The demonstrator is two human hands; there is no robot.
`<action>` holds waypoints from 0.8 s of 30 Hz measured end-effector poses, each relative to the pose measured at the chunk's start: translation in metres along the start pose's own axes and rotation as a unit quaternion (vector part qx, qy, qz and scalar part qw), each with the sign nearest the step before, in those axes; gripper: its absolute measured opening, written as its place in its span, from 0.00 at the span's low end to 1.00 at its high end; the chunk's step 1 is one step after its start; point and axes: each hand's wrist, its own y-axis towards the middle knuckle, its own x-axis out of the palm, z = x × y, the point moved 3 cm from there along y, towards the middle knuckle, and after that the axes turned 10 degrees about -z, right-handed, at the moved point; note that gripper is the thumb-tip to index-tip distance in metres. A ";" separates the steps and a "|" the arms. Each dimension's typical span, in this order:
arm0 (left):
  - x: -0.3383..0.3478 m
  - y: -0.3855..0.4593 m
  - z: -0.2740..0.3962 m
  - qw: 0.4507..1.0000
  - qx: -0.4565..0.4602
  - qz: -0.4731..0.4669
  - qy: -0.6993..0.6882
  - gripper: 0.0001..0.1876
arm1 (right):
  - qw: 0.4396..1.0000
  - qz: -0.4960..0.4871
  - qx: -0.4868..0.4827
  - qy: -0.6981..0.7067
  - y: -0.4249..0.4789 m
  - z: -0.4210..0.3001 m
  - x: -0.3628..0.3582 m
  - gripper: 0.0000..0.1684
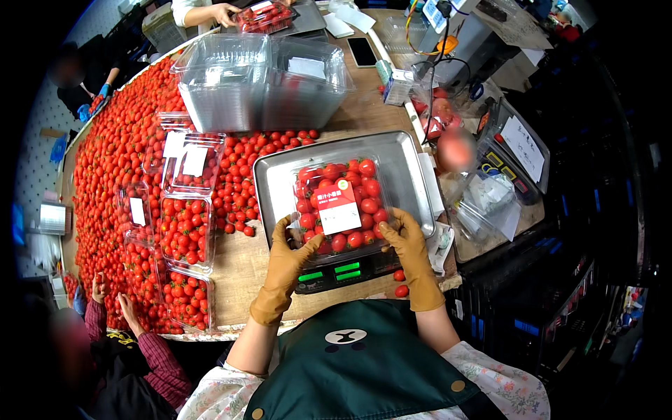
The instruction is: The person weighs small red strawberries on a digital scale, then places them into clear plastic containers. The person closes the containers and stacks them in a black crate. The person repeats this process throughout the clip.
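Note:
A clear plastic clamshell box of cherry tomatoes (367, 202), its lid bearing a red and white label (338, 207), lies on the steel pan of a weighing scale (336, 147). My left hand (294, 252), in a tan rubber glove, grips the box's near left corner. At the near right corner is my right hand (412, 247), in a matching glove, thumb and fingers on the box edge. The scale's green-lit display (329, 274) shows between my wrists, just below the box.
Stacked empty clamshell boxes (262, 79) stand beyond the scale. Filled boxes (186, 231) and a large heap of loose cherry tomatoes (121, 157) lie to the left. A phone (362, 52), cables and bags lie at right. Co-workers' hands reach in at lower left and top.

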 end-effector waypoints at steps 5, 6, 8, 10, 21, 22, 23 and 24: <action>-0.027 0.025 0.013 0.988 -0.069 -0.118 0.076 0.43 | 0.991 -0.012 -0.030 -0.133 0.011 -0.018 -0.012 0.29; -0.035 0.035 0.026 0.989 -0.019 -0.104 0.106 0.44 | 0.972 0.009 -0.088 -0.219 0.023 -0.020 -0.018 0.30; -0.041 0.066 0.040 0.996 0.018 -0.007 0.087 0.43 | 0.953 0.048 -0.114 -0.278 0.050 -0.031 -0.020 0.33; -0.035 0.094 0.028 0.994 0.083 0.023 0.062 0.36 | 0.965 0.038 -0.108 -0.237 0.083 -0.041 0.003 0.36; -0.012 0.056 0.020 0.989 0.059 -0.064 0.121 0.38 | 0.974 0.096 -0.111 -0.174 -0.018 0.022 0.015 0.37; -0.011 0.053 0.028 0.985 0.098 -0.053 0.136 0.35 | 0.959 0.137 -0.132 -0.209 -0.018 0.006 0.017 0.35; -0.007 0.048 0.038 0.979 0.136 -0.042 0.148 0.33 | 0.952 0.144 -0.140 -0.233 -0.025 -0.009 0.017 0.34; 0.009 0.032 0.052 0.984 0.101 -0.050 0.136 0.36 | 0.935 0.172 -0.193 -0.241 -0.024 -0.005 0.013 0.34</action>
